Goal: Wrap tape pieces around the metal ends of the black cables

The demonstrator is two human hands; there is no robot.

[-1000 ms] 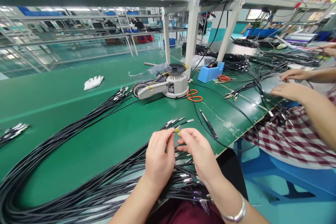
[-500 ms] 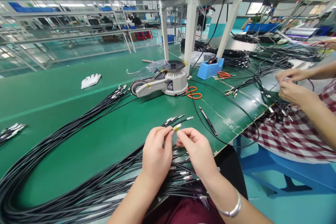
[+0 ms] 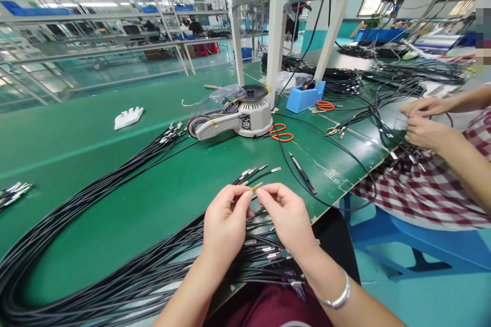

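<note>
L hand [image 3: 225, 222] & R hand [image 3: 289, 214] on near side of grey dispenser [image 3: 257, 121] — fingers of both clamped on yellowish connector [image 3: 257, 186], mostly hidden — details unclear.

on the table [image 3: 134, 225], a bundle of cables [image 3: 99, 189] loops round from the left, its near side running under the left hand [image 3: 225, 222] and right hand [image 3: 287, 217]. behind the hands stands a tape machine [image 3: 256, 120], with a glove [image 3: 129, 118] to its left and scissors [image 3: 281, 133] beside its right side. a knife [image 3: 303, 173] lies in front of the scissors. farther back, right of a post [image 3: 275, 30], sits a tape holder [image 3: 306, 98].
</note>
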